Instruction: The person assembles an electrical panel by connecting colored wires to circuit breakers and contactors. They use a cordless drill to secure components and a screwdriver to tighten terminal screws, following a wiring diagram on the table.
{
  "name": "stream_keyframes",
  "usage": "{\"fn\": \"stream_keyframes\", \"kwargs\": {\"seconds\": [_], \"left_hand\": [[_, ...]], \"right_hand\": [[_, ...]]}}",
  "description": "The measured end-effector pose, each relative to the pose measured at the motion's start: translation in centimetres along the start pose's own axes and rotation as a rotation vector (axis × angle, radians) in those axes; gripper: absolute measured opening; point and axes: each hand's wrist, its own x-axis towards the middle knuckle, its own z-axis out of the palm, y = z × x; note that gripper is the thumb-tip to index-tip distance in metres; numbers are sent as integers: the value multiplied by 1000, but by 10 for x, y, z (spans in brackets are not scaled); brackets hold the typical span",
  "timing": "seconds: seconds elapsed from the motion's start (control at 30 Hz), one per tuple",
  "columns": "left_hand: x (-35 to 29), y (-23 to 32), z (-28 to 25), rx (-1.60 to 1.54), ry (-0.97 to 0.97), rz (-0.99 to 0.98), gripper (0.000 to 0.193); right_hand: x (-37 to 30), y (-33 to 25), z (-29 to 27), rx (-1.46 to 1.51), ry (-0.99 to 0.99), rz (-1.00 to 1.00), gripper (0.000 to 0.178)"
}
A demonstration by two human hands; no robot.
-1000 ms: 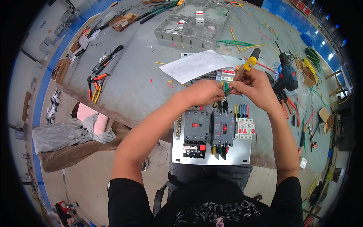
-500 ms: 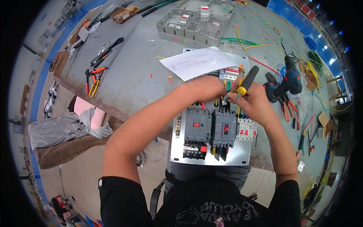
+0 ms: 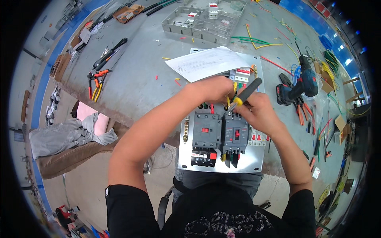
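My right hand [image 3: 260,110] grips a screwdriver [image 3: 249,90] with a black and yellow handle. The shaft slants down to the upper terminals of a dark grey circuit breaker [image 3: 235,135] with a red toggle. Beside it my left hand [image 3: 217,89] is closed on a yellow wire [image 3: 228,103] that runs to those terminals; its fingertips are partly hidden. Left of the breaker sits a grey contactor [image 3: 205,130], with a black overload relay [image 3: 203,158] under it. Both devices are mounted on a silver metal plate [image 3: 248,163]. Small white breakers [image 3: 258,139] stand partly behind my right wrist.
A printed paper sheet [image 3: 206,63] covers the plate's far part. A cordless drill [image 3: 303,81] and pliers lie to the right, more pliers [image 3: 98,85] to the left. A grey plastic enclosure [image 3: 178,28] stands at the back. Wire offcuts are scattered over the table [image 3: 139,75].
The screwdriver and my right hand have moved down and left, bringing the tip onto the breaker's upper terminals. My left hand stays close by, shifted only slightly.
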Motion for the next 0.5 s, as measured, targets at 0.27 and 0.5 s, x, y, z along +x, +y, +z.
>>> {"fn": "stream_keyframes", "kwargs": {"seconds": [0.27,0.5], "left_hand": [[3,12,-20,-557,-410,-258,21],[12,0,-1,-849,-257,-480,18]], "right_hand": [[1,-3,1,101,7,-17,14],[2,13,5,66,8,-40,16]]}}
